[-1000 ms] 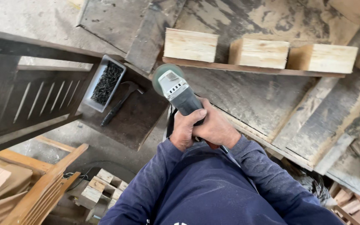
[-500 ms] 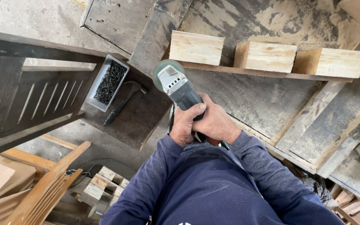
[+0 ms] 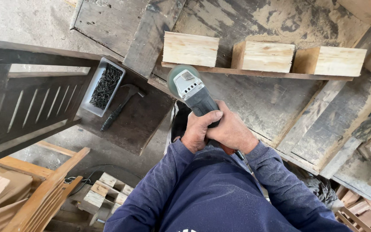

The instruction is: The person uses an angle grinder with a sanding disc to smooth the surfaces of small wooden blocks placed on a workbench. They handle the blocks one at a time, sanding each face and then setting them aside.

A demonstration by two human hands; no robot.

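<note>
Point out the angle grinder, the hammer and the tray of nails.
angle grinder (image 3: 190,91): head view, on its grey gear housing behind the disc.
hammer (image 3: 116,112): head view, on the middle of its dark handle.
tray of nails (image 3: 87,95): head view, on the tray's pale left wall.

We see a dark, weathered wooden workbench (image 3: 258,103) made of worn planks, its surface stained and dusted pale in patches. Along its far part lies a thin wooden strip (image 3: 254,74), and three pale wood blocks (image 3: 262,56) sit in a row right against it, close together but apart from one another. On a lower dark board (image 3: 138,120) at the left we find a grey tray of black nails (image 3: 104,86), with a dark-handled hammer (image 3: 119,106) lying just beside it.
</note>
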